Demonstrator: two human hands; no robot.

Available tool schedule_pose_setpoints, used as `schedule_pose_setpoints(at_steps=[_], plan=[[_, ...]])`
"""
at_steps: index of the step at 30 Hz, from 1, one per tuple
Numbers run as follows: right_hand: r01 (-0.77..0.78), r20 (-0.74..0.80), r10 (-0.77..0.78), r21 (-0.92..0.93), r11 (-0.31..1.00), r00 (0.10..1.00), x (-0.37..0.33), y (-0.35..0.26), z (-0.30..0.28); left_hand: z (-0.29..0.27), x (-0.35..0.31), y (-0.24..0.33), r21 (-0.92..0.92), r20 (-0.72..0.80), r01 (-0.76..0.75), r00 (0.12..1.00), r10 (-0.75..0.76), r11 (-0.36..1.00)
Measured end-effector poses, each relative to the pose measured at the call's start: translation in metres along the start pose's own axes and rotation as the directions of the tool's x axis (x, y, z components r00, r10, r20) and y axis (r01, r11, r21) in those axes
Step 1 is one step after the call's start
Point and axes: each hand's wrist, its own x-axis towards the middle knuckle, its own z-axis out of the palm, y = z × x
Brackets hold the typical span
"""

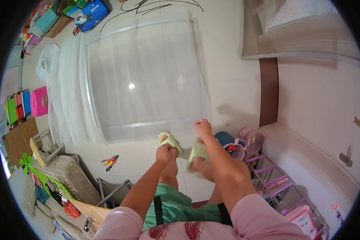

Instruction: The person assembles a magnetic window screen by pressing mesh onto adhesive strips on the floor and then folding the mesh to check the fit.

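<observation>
My left hand (166,153) is closed, held over my left leg just behind the light green slipper (170,141). Farther forward and to the right is my right hand (203,128), its fingers curled closed near the frame's near right corner. Whatever either hand may hold is too small or hidden to make out. On the floor ahead lies a large rectangular metal frame (93,100) with a sheer whitish mesh sheet (144,76) spread over it. More white mesh (66,96) lies in folds along its left side. Several small hand tools (110,162), orange, yellow and black, rest on the floor to my left.
A pink plastic stool (39,101) and cardboard boxes (28,130) stand at the left. Buckets (252,140) and a purple-barred rack (274,180) are close on my right. Black cable (164,6) lies beyond the frame. A beige cushion (74,176) sits at lower left.
</observation>
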Motion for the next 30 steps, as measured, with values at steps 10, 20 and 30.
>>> schedule_pose_setpoints(at_steps=[10,20,30], plan=[[0.072,0.067,-0.086,0.197,0.978,0.994,0.184,-0.107,-0.083,-0.087,0.201,0.152,-0.309,-0.013,-0.003,1.000,-0.001,0.951],[0.213,-0.037,-0.214,0.356,0.910,0.976,0.507,-0.116,-0.001,0.027,0.544,0.248,-0.115,-0.725,-0.014,0.685,-0.074,0.993],[0.124,-0.020,-0.130,0.475,0.871,0.991,0.560,-0.155,0.007,0.025,0.592,0.198,-0.880,-0.261,-0.123,0.932,-0.251,0.459]])
